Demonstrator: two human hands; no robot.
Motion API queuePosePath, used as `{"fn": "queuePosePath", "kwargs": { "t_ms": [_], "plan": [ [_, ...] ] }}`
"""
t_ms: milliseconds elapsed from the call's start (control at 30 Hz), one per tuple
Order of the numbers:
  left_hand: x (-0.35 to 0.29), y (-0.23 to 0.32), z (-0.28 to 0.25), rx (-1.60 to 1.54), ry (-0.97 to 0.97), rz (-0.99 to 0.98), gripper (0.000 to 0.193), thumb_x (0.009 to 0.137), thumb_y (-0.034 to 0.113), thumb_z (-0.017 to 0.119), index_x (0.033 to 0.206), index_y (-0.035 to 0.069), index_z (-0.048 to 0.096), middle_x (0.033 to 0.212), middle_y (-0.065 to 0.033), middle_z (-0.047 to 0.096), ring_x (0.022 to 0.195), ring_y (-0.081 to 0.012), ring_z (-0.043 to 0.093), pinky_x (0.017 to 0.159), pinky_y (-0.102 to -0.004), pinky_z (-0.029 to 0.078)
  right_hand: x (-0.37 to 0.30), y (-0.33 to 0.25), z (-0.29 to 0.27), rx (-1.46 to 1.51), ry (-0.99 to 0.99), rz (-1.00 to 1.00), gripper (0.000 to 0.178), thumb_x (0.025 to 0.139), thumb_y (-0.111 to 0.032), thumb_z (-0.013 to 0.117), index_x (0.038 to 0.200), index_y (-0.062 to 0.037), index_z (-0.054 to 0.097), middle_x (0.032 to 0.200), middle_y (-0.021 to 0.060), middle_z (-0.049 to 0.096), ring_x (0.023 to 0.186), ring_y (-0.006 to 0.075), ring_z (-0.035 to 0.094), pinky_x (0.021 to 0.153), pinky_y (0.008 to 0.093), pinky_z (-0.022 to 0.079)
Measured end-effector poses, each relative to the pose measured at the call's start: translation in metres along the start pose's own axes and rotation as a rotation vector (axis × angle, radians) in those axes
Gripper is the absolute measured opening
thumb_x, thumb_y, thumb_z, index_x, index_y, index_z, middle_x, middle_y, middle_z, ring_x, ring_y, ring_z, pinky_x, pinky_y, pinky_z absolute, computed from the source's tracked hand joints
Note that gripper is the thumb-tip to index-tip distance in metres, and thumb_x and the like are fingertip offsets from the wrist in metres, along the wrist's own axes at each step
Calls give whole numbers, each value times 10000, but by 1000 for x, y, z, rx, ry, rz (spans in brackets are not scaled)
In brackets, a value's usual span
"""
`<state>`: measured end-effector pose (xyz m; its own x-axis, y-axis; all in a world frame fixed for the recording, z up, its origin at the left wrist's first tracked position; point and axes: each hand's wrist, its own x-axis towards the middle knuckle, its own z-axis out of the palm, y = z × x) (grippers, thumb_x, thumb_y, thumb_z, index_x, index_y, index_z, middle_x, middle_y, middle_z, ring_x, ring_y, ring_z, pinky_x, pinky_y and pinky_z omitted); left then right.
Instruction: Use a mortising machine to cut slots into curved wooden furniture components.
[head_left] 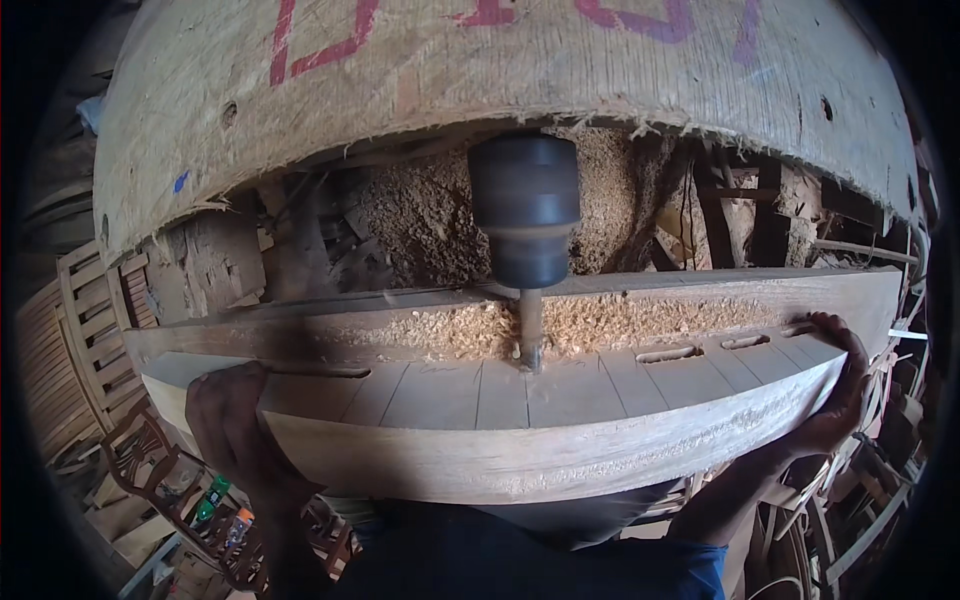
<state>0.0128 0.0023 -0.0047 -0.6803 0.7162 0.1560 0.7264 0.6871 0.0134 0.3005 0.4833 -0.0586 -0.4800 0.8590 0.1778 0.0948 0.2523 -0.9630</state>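
A long pale wooden beam (pixel 440 440) with pencil lines across its top lies in front of me. My left hand (pixel 232 420) is closed round its left end, thumb side near a long slot (pixel 325 372). At the right end my right hand (pixel 838 385) wraps over the edge, fingertips by the far-right slot. Between the hands, a black drill chuck (pixel 525 205) points down, and its bit (pixel 531 335) meets the beam's far top edge near the middle. Two more slots are cut on the right, one of them an oval slot (pixel 670 353).
Behind the beam runs an upright wooden fence board (pixel 820 290), with wood shavings (pixel 610 320) heaped along it. A large curved plywood panel (pixel 480 70) hangs above. Sawdust and offcuts lie beyond. Wooden chair frames (pixel 150 460) and a green bottle (pixel 212 498) are at lower left.
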Motion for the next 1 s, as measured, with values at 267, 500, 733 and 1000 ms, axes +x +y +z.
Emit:
{"fn": "queuePosePath", "kwargs": {
  "t_ms": [267, 500, 733, 1000],
  "plan": [
    [2, 6, 2, 43, 16, 7, 765, 932, 643, 710, 1366, 16, 640, 1204, -191, 712, 1103, -420, 682, 1038, -617, 509, 17, 3, 0, 15, -72, -14, 682, 1123, -403, 298, 1346, 123, 669, 1282, 312, 735, 1228, 434, 707, 1141, 557, 514],
    [1, 8, -2, 3, 7, -19, 763, 845, 493, 828, 1392, 1, 626, 1245, -224, 714, 1136, -446, 678, 1030, -577, 513, 35, 7, 7, 84, -82, 15, 688, 1117, -429, 310, 1384, 111, 642, 1293, 308, 729, 1180, 425, 718, 1121, 560, 529],
    [-2, 12, -1, 17, 16, -31, 714, 896, 446, 780, 1415, -16, 617, 1291, -236, 703, 1186, -452, 666, 1063, -582, 503, 34, 14, 10, 132, 12, 49, 642, 1138, -387, 307, 1381, 103, 642, 1286, 285, 737, 1169, 404, 721, 1107, 552, 537],
    [1, 3, -3, 49, -37, -17, 835, 861, 596, 775, 1395, -30, 633, 1281, -233, 688, 1216, -464, 657, 1125, -621, 474, -4, 7, 6, 268, -36, 29, 533, 1141, -320, 363, 1358, 89, 628, 1275, 298, 722, 1232, 416, 688, 1157, 579, 506]
  ]
}}
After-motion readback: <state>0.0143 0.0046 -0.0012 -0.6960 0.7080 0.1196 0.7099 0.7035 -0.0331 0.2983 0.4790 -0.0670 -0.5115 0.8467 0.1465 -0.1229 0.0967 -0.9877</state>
